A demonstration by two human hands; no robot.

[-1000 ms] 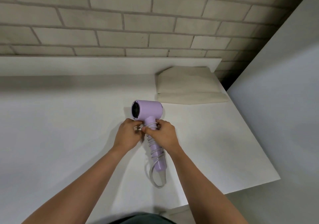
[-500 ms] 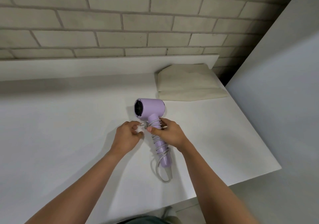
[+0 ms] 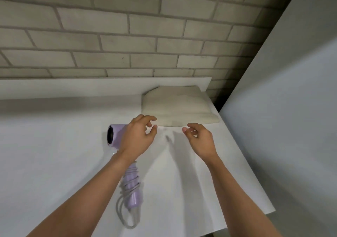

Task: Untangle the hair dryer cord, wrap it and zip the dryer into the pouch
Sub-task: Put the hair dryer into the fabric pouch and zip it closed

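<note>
A lilac hair dryer [image 3: 131, 187] lies on the white table [image 3: 54, 163], its barrel to the far left. Its grey cord [image 3: 127, 216] is wound around the handle, and a loop hangs past the handle's end. A beige pouch [image 3: 177, 107] lies flat at the back right of the table. My left hand [image 3: 137, 140] hovers over the dryer's barrel with loosely curled fingers, holding nothing, and hides part of the barrel. My right hand [image 3: 200, 140] hangs in the air just in front of the pouch's near edge, fingers relaxed and holding nothing.
A brick wall [image 3: 127, 36] rises behind the table, with a low white ledge [image 3: 91, 87] along its foot. A tall white panel [image 3: 282, 109] stands to the right. The table's right edge runs close by my right forearm.
Both hands have let go of the dryer and its cord and moved up and right toward the pouch. The dryer now lies alone on the table.
</note>
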